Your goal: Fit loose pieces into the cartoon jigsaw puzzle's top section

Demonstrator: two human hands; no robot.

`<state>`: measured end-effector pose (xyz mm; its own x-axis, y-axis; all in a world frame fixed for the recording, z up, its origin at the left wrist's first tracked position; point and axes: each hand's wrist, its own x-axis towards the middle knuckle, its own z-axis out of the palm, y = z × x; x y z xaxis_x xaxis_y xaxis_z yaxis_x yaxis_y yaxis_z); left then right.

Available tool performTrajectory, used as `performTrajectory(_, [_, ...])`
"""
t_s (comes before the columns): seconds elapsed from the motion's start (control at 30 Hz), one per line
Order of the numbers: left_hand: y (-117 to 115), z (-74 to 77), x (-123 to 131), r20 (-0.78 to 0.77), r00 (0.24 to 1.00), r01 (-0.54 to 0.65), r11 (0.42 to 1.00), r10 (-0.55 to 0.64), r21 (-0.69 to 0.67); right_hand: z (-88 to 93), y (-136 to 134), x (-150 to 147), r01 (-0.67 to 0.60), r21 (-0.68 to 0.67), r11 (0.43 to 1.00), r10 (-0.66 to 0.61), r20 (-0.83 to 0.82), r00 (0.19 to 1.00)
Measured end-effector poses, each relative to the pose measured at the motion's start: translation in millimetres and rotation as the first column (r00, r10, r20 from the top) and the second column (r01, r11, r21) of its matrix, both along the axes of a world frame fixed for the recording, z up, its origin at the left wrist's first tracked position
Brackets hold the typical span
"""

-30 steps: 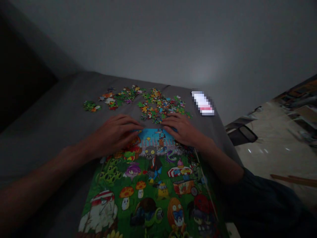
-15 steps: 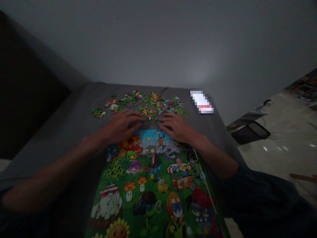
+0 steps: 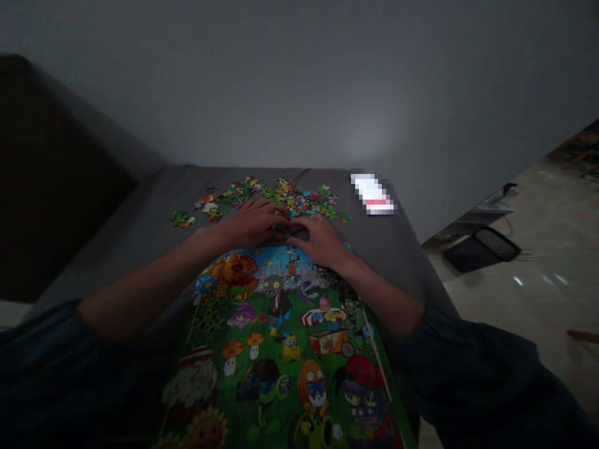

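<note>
A colourful cartoon puzzle picture (image 3: 281,337) lies in front of me on the grey cushioned surface. Beyond its far edge is a scattered pile of small jigsaw pieces (image 3: 285,190). My left hand (image 3: 257,222) rests at the near side of the pile, its fingers bent and pointing right. Close against it, my right hand (image 3: 318,240) has thumb and forefinger brought near each other above the picture's far edge. Dim light and the fingers hide whatever small piece may be between them.
A lit phone (image 3: 374,194) lies right of the pieces. The pale wall (image 3: 262,81) rises behind the grey surface (image 3: 140,249). On the floor at right stands a dark mesh basket (image 3: 482,249). A dark panel (image 3: 56,181) is at far left.
My hands have come together, the left moving right and the right closing its spread fingers. The view has shifted slightly, so the picture and pieces appear further left.
</note>
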<state>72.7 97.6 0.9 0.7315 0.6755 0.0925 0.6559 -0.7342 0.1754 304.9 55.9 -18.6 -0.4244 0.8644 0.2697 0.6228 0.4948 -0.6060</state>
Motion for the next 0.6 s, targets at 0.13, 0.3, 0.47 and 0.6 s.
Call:
performTrajectory(0.13, [-5.4, 3.6, -2.8, 0.045, 0.999, -0.018, 1.0, 0.017, 0.021, -2.5, 2.0, -5.2, 0.03, -0.077, 0.997, -0.036, -0.071, 0.997])
performTrajectory(0.3, [-9.1, 6.3, 0.6, 0.132, 0.989, -0.07, 0.998, 0.069, 0.001, 8.0, 2.1, 2.0, 0.027, -0.141, 0.99, -0.05, -0.163, 0.985])
performTrajectory(0.47, [-14.4, 23.4, -5.5, 0.342, 0.919, -0.192, 0.98, 0.197, -0.049, 22.8, -16.7, 19.4, -0.036, -0.157, 0.987, -0.005, -0.249, 0.969])
performTrajectory(0.6, [-35.5, 41.0, -32.4, 0.471, 0.832, -0.275, 0.955, 0.294, -0.111, 25.4, -35.5, 22.6, -0.216, -0.323, 0.921, 0.083, -0.379, 0.922])
